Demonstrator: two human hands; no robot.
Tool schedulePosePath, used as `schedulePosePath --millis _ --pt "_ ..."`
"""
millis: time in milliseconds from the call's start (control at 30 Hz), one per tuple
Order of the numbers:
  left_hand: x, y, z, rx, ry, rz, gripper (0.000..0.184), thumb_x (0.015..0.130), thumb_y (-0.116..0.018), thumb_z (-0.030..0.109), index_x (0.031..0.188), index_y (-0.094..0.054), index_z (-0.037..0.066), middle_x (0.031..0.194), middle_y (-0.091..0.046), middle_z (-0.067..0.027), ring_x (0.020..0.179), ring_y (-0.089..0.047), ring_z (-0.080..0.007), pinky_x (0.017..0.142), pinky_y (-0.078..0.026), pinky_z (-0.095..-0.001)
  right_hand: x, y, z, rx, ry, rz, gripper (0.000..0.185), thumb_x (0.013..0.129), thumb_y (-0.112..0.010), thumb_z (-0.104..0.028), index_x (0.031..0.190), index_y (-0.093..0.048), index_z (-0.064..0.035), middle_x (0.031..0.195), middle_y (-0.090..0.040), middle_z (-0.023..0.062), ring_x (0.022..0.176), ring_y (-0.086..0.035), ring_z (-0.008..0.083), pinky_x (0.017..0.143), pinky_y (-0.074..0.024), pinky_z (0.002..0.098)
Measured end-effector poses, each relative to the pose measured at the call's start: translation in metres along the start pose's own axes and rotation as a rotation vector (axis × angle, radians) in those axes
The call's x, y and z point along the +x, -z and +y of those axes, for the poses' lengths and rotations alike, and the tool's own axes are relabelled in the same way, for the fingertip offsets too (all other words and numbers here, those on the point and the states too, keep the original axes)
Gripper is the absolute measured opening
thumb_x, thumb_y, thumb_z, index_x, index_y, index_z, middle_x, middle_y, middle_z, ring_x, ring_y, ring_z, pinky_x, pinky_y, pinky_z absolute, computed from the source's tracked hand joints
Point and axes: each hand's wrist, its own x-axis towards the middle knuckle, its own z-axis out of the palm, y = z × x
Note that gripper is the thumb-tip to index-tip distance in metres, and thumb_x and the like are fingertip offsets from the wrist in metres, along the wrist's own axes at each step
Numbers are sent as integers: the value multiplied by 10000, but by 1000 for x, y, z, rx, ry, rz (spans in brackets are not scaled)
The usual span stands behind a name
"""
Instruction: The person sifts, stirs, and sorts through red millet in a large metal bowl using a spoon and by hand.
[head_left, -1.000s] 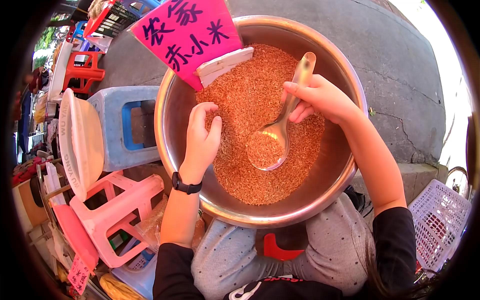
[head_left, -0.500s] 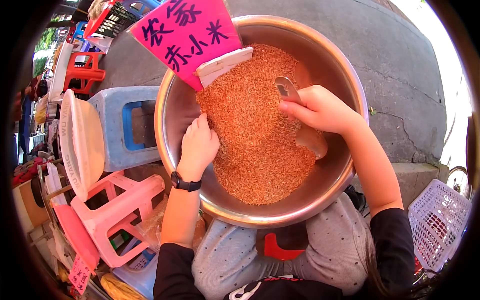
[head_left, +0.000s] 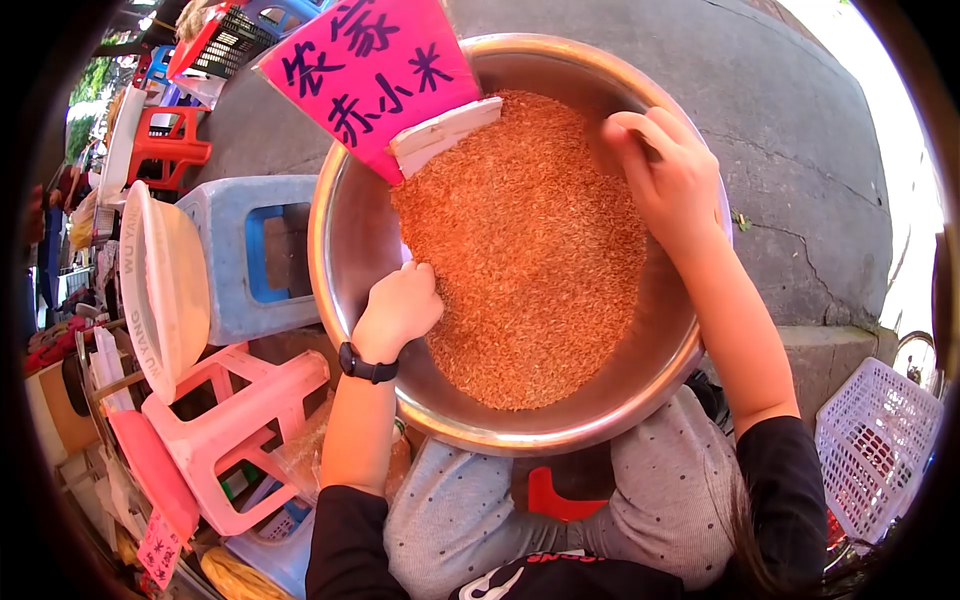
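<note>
A large metal bowl (head_left: 520, 437) holds a heap of reddish-brown grain (head_left: 530, 260). My right hand (head_left: 672, 175) is closed around a metal scoop (head_left: 604, 150) at the heap's upper right; the scoop is blurred and partly hidden by the fingers. At the left edge of the heap, inside the bowl, my left hand (head_left: 398, 312) has its fingers curled under. What they grip, if anything, is hidden. A bright pink sign (head_left: 375, 75) with handwritten characters stands in the grain at the upper left, with a white strip (head_left: 445, 135) at its base.
Left of the bowl are a blue stool (head_left: 225, 260), a tipped whitish tub (head_left: 165, 290) and a pink stool (head_left: 235, 430). A white plastic basket (head_left: 878, 450) stands at the right. The bowl rests at my knees, above grey pavement (head_left: 790, 160).
My right hand has moved up and right with the scoop, which has turned. My left hand has slid slightly down, and its fingers have curled in.
</note>
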Motion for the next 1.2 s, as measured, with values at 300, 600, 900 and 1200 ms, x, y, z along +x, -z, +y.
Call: schedulePosePath --millis 300,600,900,1200 --pt "-9 13 12 4 -91 -365 280 700 -474 117 867 -579 -81 884 -590 -273 831 -581 -407 739 -465 -439 -9 -5 -2 -167 -200 -447 473 908 -498 -350 544 -505 -47 531 -516 115 516 -540 306 483 -406 402" --pt "-4 8 5 -93 -232 -700 302 692 -471 122 856 -580 -107 783 -584 -279 753 -588 -388 654 -445 -422 -7 3 -17 -129 -345 -864 539 921 -426 -383 554 -580 -21 549 -561 176 556 -584 351 545 -465 445" --pt "-7 9 13 -129 -432 -778 223 756 -506 132 820 -518 -81 747 -546 -244 708 -562 -348 644 -429 -406 4 12 -31 425 -832 -1468 481 920 -401 -336 730 -574 71 554 -580 141 465 -604 206 437 -491 316" --pt "-13 20 33 -1064 -399 -213 193 848 -522 89 1015 -503 -5 901 -532 -97 890 -523 -161 775 -419 -302 6 15 -24 660 -1013 -595 410 933 -424 -304 713 -566 12 526 -496 38 468 -491 114 451 -393 277"
